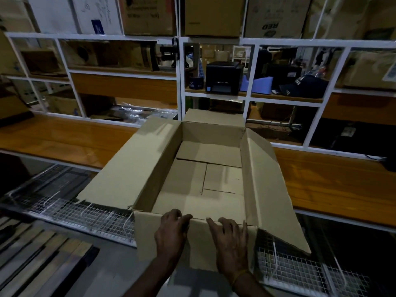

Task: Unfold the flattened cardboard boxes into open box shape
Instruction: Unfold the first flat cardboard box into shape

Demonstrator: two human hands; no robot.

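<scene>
A brown cardboard box [137, 168] stands opened out on the wooden bench, its bottom flaps folded shut inside and its top flaps spread outward left, right and far. The near flap hangs down toward me. My left hand [171, 234] lies on that near flap at the fold, fingers curled slightly over the edge. My right hand [230, 243] presses flat on the same flap beside it, fingers straight and spread.
The wooden bench [53, 138] runs left and right under the box. White wire mesh baskets [90, 215] hang below its front edge. Behind stand white-framed shelves with a black label printer [222, 79], a dark cap [304, 86] and stored cartons [212, 16].
</scene>
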